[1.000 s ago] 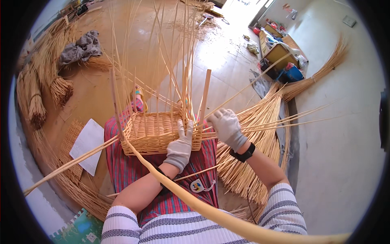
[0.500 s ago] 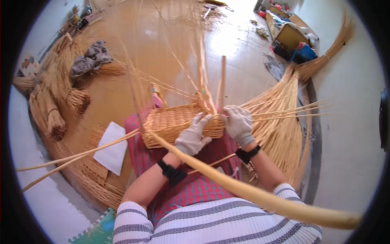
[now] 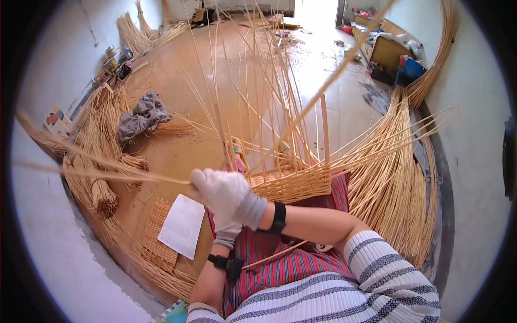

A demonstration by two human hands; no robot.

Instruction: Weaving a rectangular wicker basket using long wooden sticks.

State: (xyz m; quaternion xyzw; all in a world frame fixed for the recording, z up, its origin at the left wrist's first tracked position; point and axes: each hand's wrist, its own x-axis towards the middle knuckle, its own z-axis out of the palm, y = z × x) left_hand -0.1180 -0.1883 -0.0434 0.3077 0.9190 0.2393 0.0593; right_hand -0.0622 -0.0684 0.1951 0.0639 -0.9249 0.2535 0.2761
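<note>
A small rectangular wicker basket (image 3: 293, 183) rests on my lap, with long upright rods rising from its sides. My right hand (image 3: 226, 196), in a pale work glove, has crossed to the basket's left end. Its fingers are closed around wicker rods (image 3: 129, 174) that stretch away to the left, blurred by motion. Beneath it, my left hand (image 3: 226, 227) is gloved too and mostly covered, so its fingers are hidden. From the basket's left end a long rod (image 3: 318, 94) slants up to the far right.
At right lies a big fan of loose rods (image 3: 388, 188). Rod bundles (image 3: 102, 156) and a grey cloth (image 3: 142, 116) are on the left floor. White paper (image 3: 183, 226) lies on a woven panel (image 3: 156, 231). An open-topped box (image 3: 390, 56) stands far right.
My right hand has moved from the basket's right end across to its left end. The long rod that reached toward the lower right is gone from there; one now slants up right.
</note>
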